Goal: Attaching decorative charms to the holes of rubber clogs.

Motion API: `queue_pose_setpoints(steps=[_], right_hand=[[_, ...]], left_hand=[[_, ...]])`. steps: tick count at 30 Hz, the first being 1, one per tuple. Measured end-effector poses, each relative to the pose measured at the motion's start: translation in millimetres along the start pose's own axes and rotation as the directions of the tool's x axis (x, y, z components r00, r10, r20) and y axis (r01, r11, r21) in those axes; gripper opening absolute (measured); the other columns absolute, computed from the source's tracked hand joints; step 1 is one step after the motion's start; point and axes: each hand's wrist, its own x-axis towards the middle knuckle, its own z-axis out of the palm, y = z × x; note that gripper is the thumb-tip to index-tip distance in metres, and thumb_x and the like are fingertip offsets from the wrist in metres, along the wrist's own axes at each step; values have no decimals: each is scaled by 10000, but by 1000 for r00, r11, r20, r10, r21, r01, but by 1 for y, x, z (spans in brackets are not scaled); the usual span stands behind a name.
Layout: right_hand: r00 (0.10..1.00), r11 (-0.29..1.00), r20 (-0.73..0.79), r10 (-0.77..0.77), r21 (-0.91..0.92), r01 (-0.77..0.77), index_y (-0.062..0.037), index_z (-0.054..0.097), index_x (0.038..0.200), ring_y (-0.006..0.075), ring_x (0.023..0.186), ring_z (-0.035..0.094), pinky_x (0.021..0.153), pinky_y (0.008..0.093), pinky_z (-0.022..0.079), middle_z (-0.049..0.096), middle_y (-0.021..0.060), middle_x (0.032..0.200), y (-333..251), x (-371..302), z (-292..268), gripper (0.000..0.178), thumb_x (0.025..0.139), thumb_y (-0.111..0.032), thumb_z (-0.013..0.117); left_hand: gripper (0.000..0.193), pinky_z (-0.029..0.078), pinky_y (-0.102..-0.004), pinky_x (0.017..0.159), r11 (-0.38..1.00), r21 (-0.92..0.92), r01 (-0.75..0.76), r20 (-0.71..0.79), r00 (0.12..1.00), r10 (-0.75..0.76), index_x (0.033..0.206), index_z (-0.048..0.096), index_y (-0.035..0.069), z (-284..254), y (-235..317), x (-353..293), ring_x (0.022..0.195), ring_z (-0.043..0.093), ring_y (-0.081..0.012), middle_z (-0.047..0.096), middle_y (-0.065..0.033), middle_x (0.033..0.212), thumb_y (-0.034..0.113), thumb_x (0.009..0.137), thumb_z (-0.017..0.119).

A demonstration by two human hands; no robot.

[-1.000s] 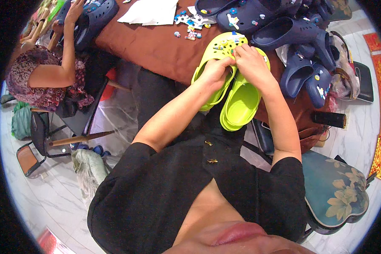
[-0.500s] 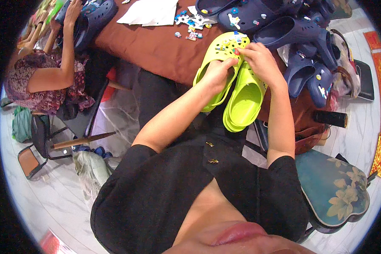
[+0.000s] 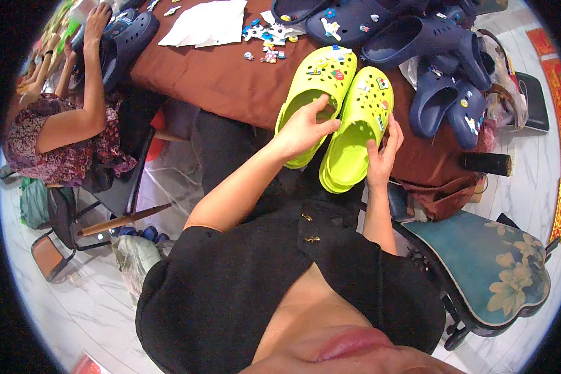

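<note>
Two lime green clogs (image 3: 321, 75) rest side by side at the table's near edge, toes pointing away from me. Small charms dot both toe tops, among them a red strawberry charm (image 3: 338, 75) on the left clog. My left hand (image 3: 305, 128) grips the left clog at its opening, fingers inside and thumb by the inner rim. On the outer side of the right clog (image 3: 366, 103), my right hand (image 3: 383, 153) holds the rim, thumb at the opening and fingers along the side.
The brown-covered table (image 3: 187, 71) bears white paper (image 3: 206, 23), loose charms (image 3: 271, 37) and several navy clogs (image 3: 402, 43) at right. A co-worker's arm (image 3: 75, 124) handles navy clogs at far left. A floral-backed chair (image 3: 480, 268) stands at my right.
My right hand has left the strawberry charm on the left clog and come down to the right clog's outer side. The left hand stays in the left clog's opening.
</note>
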Motion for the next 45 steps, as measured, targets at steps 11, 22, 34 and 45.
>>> queue_pose_setpoints(steps=[11, 22, 34, 45], right_hand=[[999, 994, -53, 12, 111, -6, -68, 526, 1374, 275, 1284, 408, 1050, 384, 349, 489, 122, 1364, 4, 39, 15, 478, 949, -264, 617], [939, 942, -339, -65, -330, -54, -51, 731, 996, 233, 1045, 560, 915, 348, 438, 688, 73, 994, 43, 58, -22, 169, 965, -175, 619], [969, 957, -241, 52, -266, -118, -20, 731, 947, 243, 912, 639, 859, 350, 489, 710, 100, 929, 57, 58, -20, 176, 933, -175, 648], [979, 963, -202, 34, -257, -86, -2, 713, 915, 247, 896, 641, 839, 345, 486, 707, 99, 913, 57, 59, -19, 169, 927, -155, 644]], left_hand=[[340, 535, -304, 832, 941, 238, -242, -7, 968, 251, 1248, 637, -4, -59, 34, -36, 947, 667, -150, 724, -114, 1030, 92, 921, 642], [260, 545, -292, 784, 928, 364, -79, -576, 764, 291, 1125, 692, 18, -138, -17, 31, 851, 695, -152, 735, -90, 979, 58, 872, 647], [205, 519, -415, 849, 599, 801, -21, -399, 726, 559, 1009, 717, 103, -156, -51, 70, 966, 643, -291, 678, -99, 1018, 142, 807, 710], [224, 508, -402, 888, 501, 865, -5, -384, 636, 669, 1046, 716, 101, -152, -52, 65, 1001, 639, -287, 686, -94, 1049, 111, 825, 676]])
